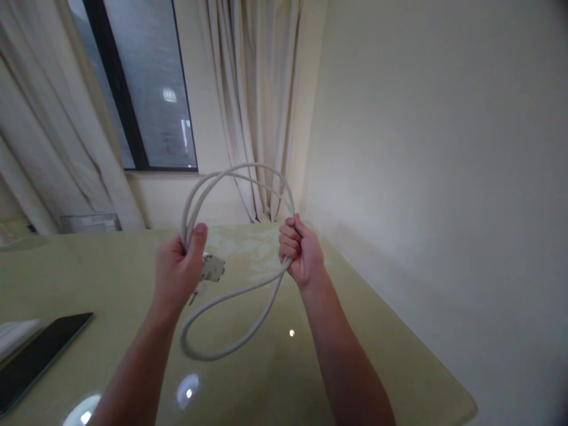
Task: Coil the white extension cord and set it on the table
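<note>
Two grips, left hand and right hand, are clamped on the pale cable mid-frame, above the table. Left of centre, the plug is too blurred to read.

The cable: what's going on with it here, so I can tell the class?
A person holds a pale cable over a glossy table. The left grip has two strands of it; the right grip is closed around it, with a loop hanging below. What looks like a connector shows beside the left grip.
</note>
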`<state>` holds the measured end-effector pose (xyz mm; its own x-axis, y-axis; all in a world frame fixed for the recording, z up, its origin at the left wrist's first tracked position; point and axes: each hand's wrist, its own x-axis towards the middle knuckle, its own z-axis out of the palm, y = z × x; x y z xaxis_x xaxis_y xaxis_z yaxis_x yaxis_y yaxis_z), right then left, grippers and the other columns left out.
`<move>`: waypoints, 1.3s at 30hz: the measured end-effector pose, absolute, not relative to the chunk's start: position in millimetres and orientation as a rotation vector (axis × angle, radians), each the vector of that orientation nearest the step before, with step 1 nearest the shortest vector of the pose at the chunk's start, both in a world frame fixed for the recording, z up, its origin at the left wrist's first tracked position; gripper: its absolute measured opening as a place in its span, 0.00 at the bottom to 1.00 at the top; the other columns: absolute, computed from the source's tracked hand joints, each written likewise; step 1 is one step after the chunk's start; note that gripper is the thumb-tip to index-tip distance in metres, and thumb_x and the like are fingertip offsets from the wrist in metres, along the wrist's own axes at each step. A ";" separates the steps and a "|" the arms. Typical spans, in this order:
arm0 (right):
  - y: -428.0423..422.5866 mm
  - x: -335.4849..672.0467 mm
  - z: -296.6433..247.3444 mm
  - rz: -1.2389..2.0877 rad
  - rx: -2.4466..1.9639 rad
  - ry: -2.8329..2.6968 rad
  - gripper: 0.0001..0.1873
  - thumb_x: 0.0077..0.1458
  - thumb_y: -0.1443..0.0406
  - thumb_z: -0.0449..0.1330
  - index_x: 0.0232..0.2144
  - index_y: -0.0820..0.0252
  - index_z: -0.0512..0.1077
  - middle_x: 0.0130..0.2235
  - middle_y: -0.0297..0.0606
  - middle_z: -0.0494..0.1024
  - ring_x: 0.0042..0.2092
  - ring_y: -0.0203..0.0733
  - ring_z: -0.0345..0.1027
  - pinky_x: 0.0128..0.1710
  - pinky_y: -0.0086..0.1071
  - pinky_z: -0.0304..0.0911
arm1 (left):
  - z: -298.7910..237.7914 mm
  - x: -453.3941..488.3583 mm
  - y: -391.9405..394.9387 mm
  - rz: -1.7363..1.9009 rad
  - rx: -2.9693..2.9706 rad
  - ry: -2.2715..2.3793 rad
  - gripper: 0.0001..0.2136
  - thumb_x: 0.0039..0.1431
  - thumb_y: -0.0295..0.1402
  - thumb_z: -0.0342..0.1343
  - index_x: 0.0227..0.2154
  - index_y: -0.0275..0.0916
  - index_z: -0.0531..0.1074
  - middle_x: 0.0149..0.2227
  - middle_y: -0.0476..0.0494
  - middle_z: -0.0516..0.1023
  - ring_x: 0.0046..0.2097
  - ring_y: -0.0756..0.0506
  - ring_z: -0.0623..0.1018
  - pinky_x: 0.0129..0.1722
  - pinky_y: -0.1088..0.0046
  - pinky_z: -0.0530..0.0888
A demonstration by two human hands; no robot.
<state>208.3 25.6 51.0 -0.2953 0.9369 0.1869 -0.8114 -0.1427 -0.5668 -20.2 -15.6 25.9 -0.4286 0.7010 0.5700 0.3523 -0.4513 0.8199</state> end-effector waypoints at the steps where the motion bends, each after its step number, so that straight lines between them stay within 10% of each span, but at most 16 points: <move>1: 25.3 203.2 48.1 1.758 -0.213 -0.636 0.19 0.74 0.61 0.55 0.28 0.56 0.60 0.22 0.18 0.45 0.21 0.29 0.30 0.16 0.18 0.35 | 22.7 -14.2 -12.3 1.969 1.592 1.471 0.24 0.66 0.48 0.60 0.20 0.42 0.60 0.18 0.54 0.59 0.21 0.51 0.59 0.21 0.74 0.54; 5: 23.3 179.4 35.3 1.683 -0.146 -0.413 0.24 0.73 0.61 0.55 0.24 0.55 0.54 0.22 0.19 0.42 0.21 0.30 0.30 0.16 0.18 0.38 | 6.1 8.5 1.5 1.825 1.940 1.353 0.10 0.58 0.37 0.65 0.34 0.42 0.68 0.22 0.57 0.63 0.23 0.50 0.63 0.24 0.76 0.61; 14: 23.3 155.6 31.0 1.448 -0.294 -0.264 0.28 0.68 0.57 0.62 0.23 0.55 0.52 0.20 0.19 0.47 0.19 0.27 0.37 0.16 0.20 0.44 | 9.8 32.4 -19.7 1.260 1.854 0.708 0.24 0.55 0.33 0.70 0.54 0.42 0.72 0.36 0.47 0.74 0.33 0.46 0.73 0.32 0.71 0.72; 22: 27.1 164.9 41.7 1.647 -0.448 -0.441 0.18 0.66 0.62 0.65 0.25 0.57 0.64 0.22 0.24 0.67 0.24 0.30 0.66 0.28 0.25 0.70 | 24.0 20.2 -10.4 1.878 0.937 0.657 0.19 0.58 0.41 0.62 0.19 0.40 0.62 0.21 0.54 0.55 0.22 0.53 0.56 0.20 0.77 0.59; 30: 28.6 162.3 36.1 1.614 -0.342 -0.497 0.26 0.69 0.50 0.61 0.26 0.55 0.56 0.18 0.16 0.46 0.18 0.27 0.34 0.15 0.21 0.39 | 31.4 15.7 -14.2 1.934 0.850 0.538 0.18 0.58 0.38 0.61 0.19 0.40 0.61 0.19 0.56 0.50 0.21 0.53 0.50 0.20 0.75 0.57; 39: 12.1 137.7 27.9 1.375 -0.378 -0.419 0.28 0.70 0.46 0.55 0.26 0.53 0.51 0.20 0.19 0.45 0.19 0.31 0.33 0.17 0.26 0.40 | 20.9 50.7 -22.4 1.928 0.961 0.467 0.20 0.61 0.46 0.61 0.22 0.40 0.61 0.22 0.54 0.53 0.22 0.52 0.53 0.22 0.74 0.59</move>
<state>137.7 12.1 27.9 0.1441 0.9874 0.0655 -0.8564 0.1576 -0.4917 50.7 -22.4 20.9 -0.2891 0.8521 0.4363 -0.5579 -0.5203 0.6465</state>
